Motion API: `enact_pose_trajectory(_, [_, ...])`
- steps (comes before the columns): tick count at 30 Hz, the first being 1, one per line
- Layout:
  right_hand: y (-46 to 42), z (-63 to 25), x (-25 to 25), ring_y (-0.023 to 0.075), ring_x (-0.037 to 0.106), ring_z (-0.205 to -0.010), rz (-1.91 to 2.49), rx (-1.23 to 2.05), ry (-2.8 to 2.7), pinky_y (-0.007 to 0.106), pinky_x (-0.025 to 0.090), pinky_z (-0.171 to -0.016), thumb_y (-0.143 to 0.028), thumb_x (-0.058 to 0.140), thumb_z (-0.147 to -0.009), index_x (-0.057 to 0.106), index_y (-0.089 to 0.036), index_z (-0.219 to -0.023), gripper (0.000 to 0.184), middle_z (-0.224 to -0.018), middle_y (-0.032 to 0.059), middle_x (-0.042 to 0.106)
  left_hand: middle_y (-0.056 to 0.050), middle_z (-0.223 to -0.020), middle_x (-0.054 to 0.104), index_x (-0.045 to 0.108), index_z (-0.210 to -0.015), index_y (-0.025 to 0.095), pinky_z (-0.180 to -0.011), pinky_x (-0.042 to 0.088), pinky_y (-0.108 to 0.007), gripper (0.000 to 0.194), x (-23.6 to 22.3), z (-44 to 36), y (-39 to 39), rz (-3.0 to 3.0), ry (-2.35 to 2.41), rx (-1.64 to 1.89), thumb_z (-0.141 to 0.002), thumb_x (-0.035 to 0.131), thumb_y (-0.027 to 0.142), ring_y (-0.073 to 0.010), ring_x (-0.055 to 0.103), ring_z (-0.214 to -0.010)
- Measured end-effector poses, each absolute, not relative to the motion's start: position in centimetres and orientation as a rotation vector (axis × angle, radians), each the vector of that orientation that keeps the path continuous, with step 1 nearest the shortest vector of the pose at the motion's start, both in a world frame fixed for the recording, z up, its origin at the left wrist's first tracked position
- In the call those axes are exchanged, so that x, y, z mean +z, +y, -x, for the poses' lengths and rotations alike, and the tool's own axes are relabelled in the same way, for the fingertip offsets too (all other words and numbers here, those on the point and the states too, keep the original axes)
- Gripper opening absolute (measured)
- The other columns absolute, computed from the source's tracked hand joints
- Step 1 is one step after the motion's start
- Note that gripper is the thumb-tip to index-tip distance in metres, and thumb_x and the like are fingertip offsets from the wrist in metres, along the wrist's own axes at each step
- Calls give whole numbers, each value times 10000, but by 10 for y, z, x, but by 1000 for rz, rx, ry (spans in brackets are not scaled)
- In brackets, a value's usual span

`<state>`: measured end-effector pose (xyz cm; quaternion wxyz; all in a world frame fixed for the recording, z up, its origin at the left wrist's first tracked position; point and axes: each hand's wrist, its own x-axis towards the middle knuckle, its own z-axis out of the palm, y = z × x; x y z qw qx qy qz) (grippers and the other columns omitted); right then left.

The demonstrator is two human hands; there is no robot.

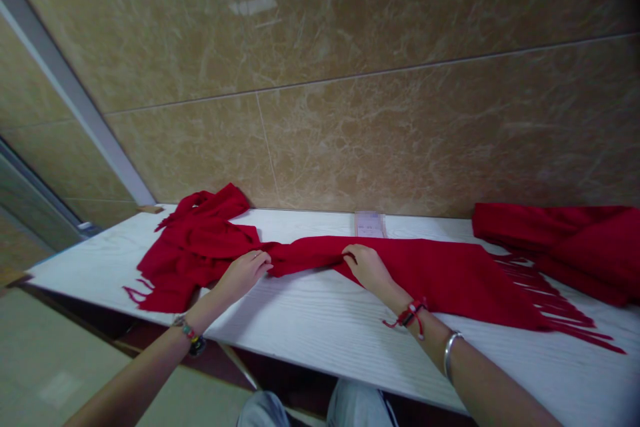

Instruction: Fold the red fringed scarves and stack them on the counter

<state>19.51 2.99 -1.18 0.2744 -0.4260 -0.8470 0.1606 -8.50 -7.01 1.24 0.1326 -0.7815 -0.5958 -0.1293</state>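
A long red scarf [430, 273] stretches across the white table, its right part spread flat with a fringe [550, 297] at the end. My left hand [245, 273] grips the scarf where it is bunched, near the left pile. Farther right, my right hand [367, 270] pinches the scarf's near edge, and between the two hands the cloth is gathered into a narrow band. At the left end lies a crumpled heap of red cloth [200, 247] with fringe strands. Whether all of that heap belongs to the same scarf I cannot tell.
Another folded red cloth [560, 240] lies at the table's right end. A small printed packet [370, 224] rests by the wall. The white table [300, 320] stands against a brown marble-tiled wall [350, 133]. A small wooden piece [150, 209] is at the back left corner.
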Motion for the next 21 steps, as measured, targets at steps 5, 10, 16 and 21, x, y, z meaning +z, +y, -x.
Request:
enact_pose_trajectory(5, [29,-196,-10,160,588,-848,1104,378,-2244,249,418,-785,-133,466,-801,628,-154,-890,186,-916,70,650,-41,-778,615,491,-825,167,-663,438,-254,137,-10,86,-72,2257,-1978,-392,-864,359,173,-150,586,-722])
enact_pose_trajectory(10, [33,-200,-8,163,581,-867,1125,368,-2190,255,415,-797,-120,452,-806,618,-145,-895,189,-928,74,646,-9,-707,609,470,-867,177,-582,429,-226,138,-3,83,-61,2141,-2108,-706,-868,335,204,-133,592,-624])
enact_pose_trajectory(16, [36,-202,-8,163,579,-862,1159,386,-2168,258,417,-791,-107,442,-805,613,-144,-882,190,-916,75,645,-39,-867,646,573,-887,178,-713,442,-243,180,22,106,-65,2384,-1891,-402,-749,569,293,-159,594,-793])
enact_pose_trajectory(21, [31,-195,-6,159,578,-857,1127,401,-2195,255,416,-783,-114,440,-811,610,-155,-886,190,-927,75,641,-77,-861,642,620,-817,187,-793,381,-350,166,47,123,-69,2061,-1778,-80,-803,500,302,-227,538,-904])
